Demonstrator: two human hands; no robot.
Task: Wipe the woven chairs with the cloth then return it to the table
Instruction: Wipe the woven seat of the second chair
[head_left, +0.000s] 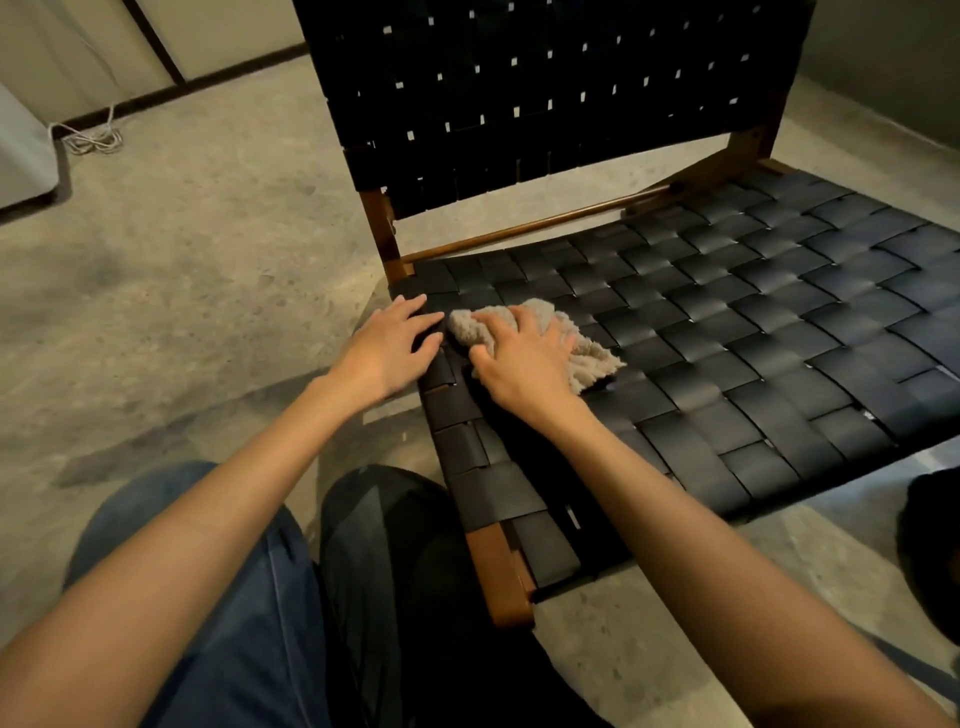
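**Wiping the seat's front-left corner, cloth under right palm**

My right hand (524, 358) lies flat on the crumpled beige terry cloth (589, 358). The fingers are spread and draped over the top, pressing down, not pinching or wrapping it. My left hand (387, 345) is also flat with fingers apart. It rests on the left edge of the black woven-strap chair seat (753, 322), just beside the cloth, and holds nothing. I judge it is bracing the chair.

The cloth sits on the seat near its left rear corner, close under the black woven backrest (545, 93). Part of it bunches out past my fingertips and part trails out on the right of my hand.

Handling, as I judge it:
- The cloth is light, soft and limp, with a fluffy pile. It will fold and bunch under pressure, so a flat palm spreads it better than a pinch.
- To carry it off, I would gather the loose trailing edge into a fist. There is no fragile side.
- The straps look smooth and slightly glossy, so the cloth should glide. The ridges where straps overlap and the small gaps between them may snag the pile.
- The seat probably gives a little under load, so pressure should stay moderate.
- The brown wooden frame rail (498, 571) is the stiff part to brace on.

Most of the seat to the right and the backrest look not yet reached. No table is in view. The chair stands on a speckled grey concrete floor (182, 260), with a coiled white cable (93, 137) far left.
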